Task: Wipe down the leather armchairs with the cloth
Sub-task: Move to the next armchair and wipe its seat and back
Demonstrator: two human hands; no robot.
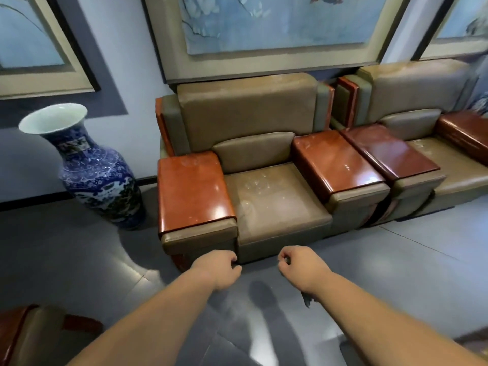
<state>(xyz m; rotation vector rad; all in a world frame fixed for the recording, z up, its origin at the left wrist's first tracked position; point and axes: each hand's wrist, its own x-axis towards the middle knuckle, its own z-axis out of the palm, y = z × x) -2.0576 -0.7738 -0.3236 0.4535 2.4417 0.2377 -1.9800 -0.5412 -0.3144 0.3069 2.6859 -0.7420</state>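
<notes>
A tan leather armchair [274, 204] with glossy red-brown wooden armrests stands against the wall straight ahead, its seat marked with pale smudges. A second matching armchair [412, 101] adjoins it on the right. Both my arms reach forward over the floor just short of the first chair's front edge. My left hand [219, 268] has its fingers curled under and nothing shows in it. My right hand [301, 268] is curled into a fist; a small dark scrap of cloth [307, 300] pokes out below its wrist, the rest hidden inside the fist.
A tall blue-and-white porcelain vase [97, 170] stands on the floor left of the armchair. Framed paintings [277, 27] hang on the wall above. Part of another chair [29, 334] shows at the bottom left. The grey floor [396, 260] is shiny.
</notes>
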